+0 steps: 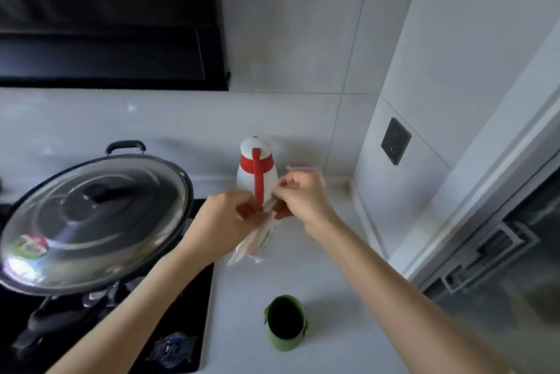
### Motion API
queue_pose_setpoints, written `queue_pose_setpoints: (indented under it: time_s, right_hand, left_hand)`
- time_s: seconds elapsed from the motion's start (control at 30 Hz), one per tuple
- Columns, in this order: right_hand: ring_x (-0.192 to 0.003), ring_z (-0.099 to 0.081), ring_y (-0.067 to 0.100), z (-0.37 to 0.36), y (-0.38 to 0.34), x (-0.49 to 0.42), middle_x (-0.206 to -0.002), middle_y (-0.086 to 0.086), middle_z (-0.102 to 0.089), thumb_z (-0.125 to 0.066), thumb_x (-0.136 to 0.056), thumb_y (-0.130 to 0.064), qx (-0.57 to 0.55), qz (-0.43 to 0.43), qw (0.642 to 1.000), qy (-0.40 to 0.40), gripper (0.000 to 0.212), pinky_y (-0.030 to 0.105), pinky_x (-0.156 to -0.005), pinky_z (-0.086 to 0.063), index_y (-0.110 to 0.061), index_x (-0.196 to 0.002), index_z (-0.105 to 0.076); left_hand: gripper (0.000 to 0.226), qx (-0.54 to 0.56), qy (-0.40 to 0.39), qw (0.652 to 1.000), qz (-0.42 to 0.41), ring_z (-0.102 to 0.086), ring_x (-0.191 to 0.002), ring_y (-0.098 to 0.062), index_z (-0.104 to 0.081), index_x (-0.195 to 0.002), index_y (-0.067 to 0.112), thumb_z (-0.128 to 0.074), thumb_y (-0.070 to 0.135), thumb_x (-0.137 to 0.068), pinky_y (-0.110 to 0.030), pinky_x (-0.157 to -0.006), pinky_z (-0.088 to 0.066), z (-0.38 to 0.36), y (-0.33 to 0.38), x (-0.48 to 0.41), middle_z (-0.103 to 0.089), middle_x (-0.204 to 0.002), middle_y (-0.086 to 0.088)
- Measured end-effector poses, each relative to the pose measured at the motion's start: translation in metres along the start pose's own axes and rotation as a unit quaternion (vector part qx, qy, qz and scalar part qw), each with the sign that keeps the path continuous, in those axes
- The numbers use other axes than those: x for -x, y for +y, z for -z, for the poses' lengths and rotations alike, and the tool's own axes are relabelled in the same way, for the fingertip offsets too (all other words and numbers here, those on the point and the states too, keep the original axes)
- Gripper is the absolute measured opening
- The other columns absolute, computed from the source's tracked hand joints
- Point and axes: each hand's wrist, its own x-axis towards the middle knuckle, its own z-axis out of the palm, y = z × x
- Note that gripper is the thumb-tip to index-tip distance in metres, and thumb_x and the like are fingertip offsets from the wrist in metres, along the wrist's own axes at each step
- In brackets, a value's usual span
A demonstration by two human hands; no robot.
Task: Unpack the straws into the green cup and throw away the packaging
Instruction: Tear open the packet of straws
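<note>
Green plastic, matte and smooth: the green cup [285, 325] is seen nearest, upright on the pale surface [333, 298], mouth open, nothing visible inside. Just to its left a black glass hob [181, 313] is noted, carrying a wok under a domed steel lid [91, 222], glossy and reflective.

Farther on, above the surface, the straw packet [256, 241] is held between both hands. Thin clear film, crinkled, with pale straws showing through; blur hides finer detail. The left hand [225, 222] is clenched on the packet's upper part; the right hand [303, 201] is pinched at its top edge, the grip closed on the film there. The packet hangs well apart from the cup.

Handling is judged as light, limp and somewhat slippery; the straws inside are likely thin and easily bent. The film is best taken near the seam, pinched on both sides of the tear, while the straws are held loosely through it.

Behind the hands a white jug with a red handle [257, 173] is set against grey wall tiles.
</note>
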Motion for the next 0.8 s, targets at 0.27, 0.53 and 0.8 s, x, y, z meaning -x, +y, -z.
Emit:
queue_pose_setpoints:
  time_s: [0.27,0.53,0.8]
  right_hand:
    - [-0.036,-0.052,0.013,-0.050,0.008,0.034,-0.053,0.011,-0.055,-0.052,-0.080,0.008,0.032,-0.033,0.993,-0.112,0.017,0.020,-0.035,-0.045,-0.003,-0.068,-0.058]
    - [-0.067,-0.066,0.019,-0.066,0.053,0.075,-0.087,0.013,-0.066,-0.061,-0.088,-0.030,0.109,-0.021,0.987,-0.119,0.021,0.030,-0.057,-0.058,-0.013,-0.093,-0.051]
    - [-0.072,-0.071,0.024,-0.062,0.069,0.105,-0.077,0.004,-0.069,-0.067,-0.069,-0.052,0.112,-0.049,0.980,-0.157,0.046,0.048,-0.070,-0.059,-0.009,-0.084,-0.060]
  left_hand:
    - [0.044,-0.168,0.001,0.985,0.027,-0.060,-0.059,-0.029,-0.068,-0.066,0.005,-0.043,0.040,-0.076,-0.042,-0.057,-0.049,0.026,-0.006,0.063,-0.066,-0.062,-0.012]
    - [0.024,-0.080,0.013,0.982,0.170,-0.060,-0.054,-0.025,-0.067,-0.059,0.004,-0.065,0.018,-0.078,-0.034,-0.052,-0.045,0.017,-0.035,0.088,-0.066,-0.056,-0.012]
    - [0.014,0.255,-0.017,0.914,0.314,-0.068,-0.071,-0.021,-0.070,-0.072,0.005,-0.071,0.017,-0.079,-0.033,-0.069,-0.058,0.008,-0.045,0.095,-0.070,-0.073,-0.011]
